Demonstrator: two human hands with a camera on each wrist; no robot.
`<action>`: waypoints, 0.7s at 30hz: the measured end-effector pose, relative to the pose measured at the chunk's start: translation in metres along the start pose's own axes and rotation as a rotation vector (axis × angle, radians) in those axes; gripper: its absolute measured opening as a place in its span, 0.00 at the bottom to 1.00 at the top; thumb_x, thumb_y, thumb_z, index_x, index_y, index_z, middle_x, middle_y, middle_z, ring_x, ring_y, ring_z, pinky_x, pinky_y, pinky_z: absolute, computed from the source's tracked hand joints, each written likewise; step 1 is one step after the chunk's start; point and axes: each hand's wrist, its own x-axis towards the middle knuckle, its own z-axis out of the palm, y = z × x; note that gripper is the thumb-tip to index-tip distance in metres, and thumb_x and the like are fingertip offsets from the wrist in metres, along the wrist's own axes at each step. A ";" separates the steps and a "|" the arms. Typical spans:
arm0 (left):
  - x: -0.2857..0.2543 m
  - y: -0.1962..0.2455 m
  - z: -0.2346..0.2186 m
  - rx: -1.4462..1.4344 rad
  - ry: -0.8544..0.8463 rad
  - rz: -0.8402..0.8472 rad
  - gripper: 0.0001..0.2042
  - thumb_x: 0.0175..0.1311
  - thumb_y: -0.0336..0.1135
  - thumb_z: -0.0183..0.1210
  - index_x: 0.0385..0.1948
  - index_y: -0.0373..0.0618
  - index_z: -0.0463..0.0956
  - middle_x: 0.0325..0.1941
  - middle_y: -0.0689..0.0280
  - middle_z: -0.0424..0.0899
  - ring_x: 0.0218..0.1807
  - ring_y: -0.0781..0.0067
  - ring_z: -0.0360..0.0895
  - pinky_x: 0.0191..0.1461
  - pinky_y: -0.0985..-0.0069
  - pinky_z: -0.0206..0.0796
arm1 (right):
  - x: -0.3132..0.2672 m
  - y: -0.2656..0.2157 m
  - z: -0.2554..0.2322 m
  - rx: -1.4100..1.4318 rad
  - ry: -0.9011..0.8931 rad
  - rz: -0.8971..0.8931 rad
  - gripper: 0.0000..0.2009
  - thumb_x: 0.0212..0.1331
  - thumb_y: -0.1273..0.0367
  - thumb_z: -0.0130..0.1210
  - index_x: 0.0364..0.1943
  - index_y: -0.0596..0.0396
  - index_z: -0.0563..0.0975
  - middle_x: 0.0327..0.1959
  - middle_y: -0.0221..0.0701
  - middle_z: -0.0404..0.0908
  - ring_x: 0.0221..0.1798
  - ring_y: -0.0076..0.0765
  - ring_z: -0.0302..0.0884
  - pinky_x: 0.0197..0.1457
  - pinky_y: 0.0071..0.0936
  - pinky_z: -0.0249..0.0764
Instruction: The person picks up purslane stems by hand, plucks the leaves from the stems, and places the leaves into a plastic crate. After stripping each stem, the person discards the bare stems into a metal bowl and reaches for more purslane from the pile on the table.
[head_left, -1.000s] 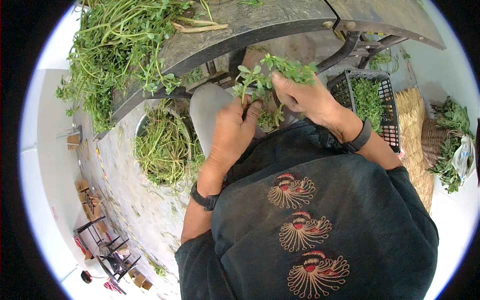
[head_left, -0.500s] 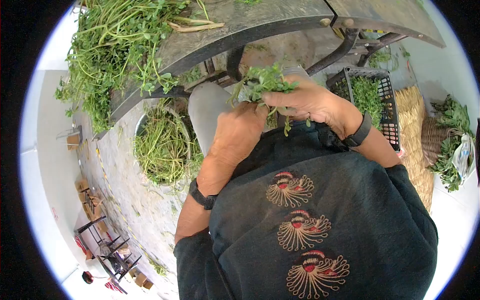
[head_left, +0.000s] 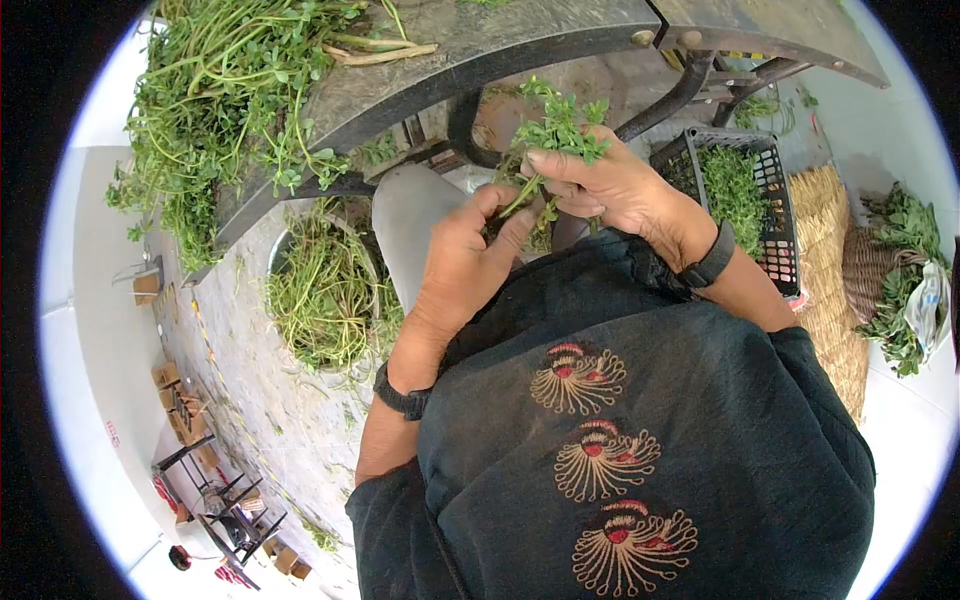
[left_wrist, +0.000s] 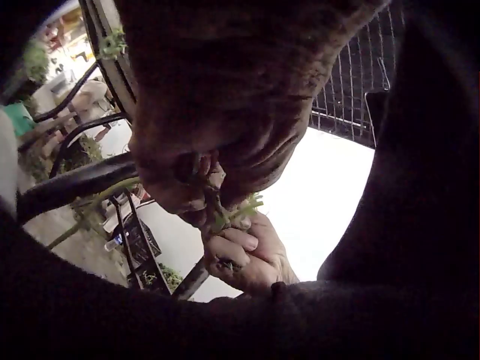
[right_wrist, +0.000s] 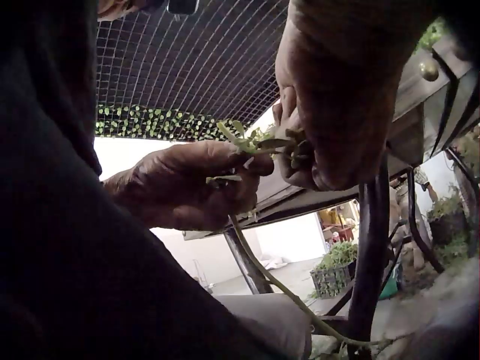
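In the head view, a leafy green sprig bunch point(head_left: 562, 128), which looks like purslane, rises from my right hand point(head_left: 625, 190). The thumb and fingers of that hand pinch the bunch's stems. My left hand point(head_left: 462, 255) is close beside it, thumb and forefinger pinching the lower stem ends. A long bare stem point(right_wrist: 281, 289) trails down from the left hand point(right_wrist: 191, 187) in the right wrist view. In the left wrist view, short green stem pieces point(left_wrist: 244, 214) show between the two hands, and the left palm is in dark shadow.
A big heap of the same greens point(head_left: 240, 110) hangs over the table edge point(head_left: 480, 65). Below at left stands a tub of stems point(head_left: 325, 290). At right are a black crate point(head_left: 780, 215) of leafy tops, a straw mat point(head_left: 825, 290) and a wicker basket point(head_left: 868, 275).
The hands met closely over the greens half a second ago, then parted slightly. The left hand has turned so its thumb shows, and the leafy bunch now points upward in the right hand.
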 end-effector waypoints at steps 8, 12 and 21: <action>0.000 -0.003 0.002 0.008 0.212 -0.021 0.08 0.57 0.29 0.58 0.36 0.37 0.78 0.25 0.61 0.80 0.28 0.81 0.73 0.34 0.80 0.66 | 0.000 -0.001 0.005 -0.622 0.008 -0.188 0.08 0.52 0.66 0.60 0.32 0.55 0.76 0.17 0.26 0.69 0.16 0.24 0.66 0.18 0.23 0.60; 0.002 -0.008 -0.006 -0.071 0.273 0.073 0.07 0.56 0.29 0.58 0.34 0.36 0.78 0.23 0.62 0.80 0.26 0.82 0.72 0.33 0.79 0.66 | -0.004 0.009 0.026 -1.020 -0.055 -1.098 0.08 0.45 0.69 0.60 0.30 0.53 0.75 0.23 0.33 0.74 0.25 0.40 0.74 0.26 0.32 0.68; -0.033 -0.056 -0.088 -0.659 0.679 -0.235 0.10 0.63 0.35 0.53 0.34 0.37 0.77 0.14 0.77 0.65 0.16 0.91 0.55 0.15 0.90 0.40 | -0.011 0.006 -0.075 -0.924 0.377 -0.612 0.11 0.51 0.65 0.60 0.34 0.58 0.79 0.32 0.35 0.82 0.32 0.28 0.77 0.34 0.26 0.72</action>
